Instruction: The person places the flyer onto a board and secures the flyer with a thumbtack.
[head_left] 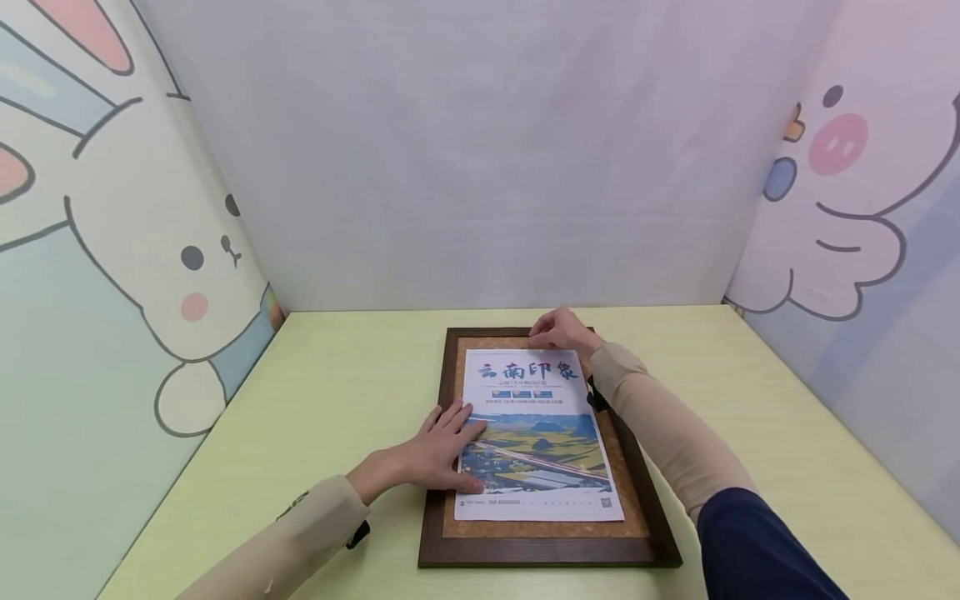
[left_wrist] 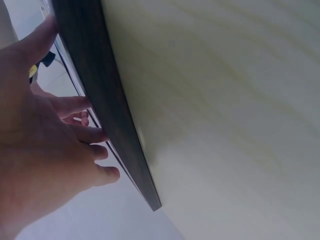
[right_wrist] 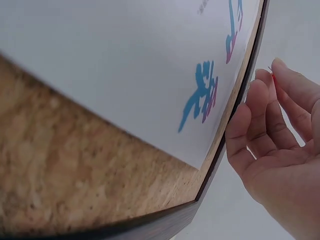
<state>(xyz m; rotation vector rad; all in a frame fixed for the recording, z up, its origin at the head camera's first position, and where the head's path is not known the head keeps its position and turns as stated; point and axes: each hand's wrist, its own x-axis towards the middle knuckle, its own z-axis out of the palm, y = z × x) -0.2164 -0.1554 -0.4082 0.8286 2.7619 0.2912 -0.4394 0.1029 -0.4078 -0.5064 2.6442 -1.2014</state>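
Poster (head_left: 536, 433) lies on the cork board (head_left: 551, 533) mid-table. Left hand (head_left: 438, 454), fingers spread flat, presses the poster's left edge. Right hand (head_left: 558, 331) at the far edge pinches a small red-tipped pin (right_wrist: 273, 76) between curled fingertips.

I count 1 poster (head_left: 536, 433), 1 framed cork board (head_left: 547, 542), 1 table (head_left: 337, 392), and my 2 hands, left hand (head_left: 427, 454) and right hand (head_left: 562, 331).

Cartoon-walled booth (head_left: 112, 250); pale tabletop (head_left: 750, 400)
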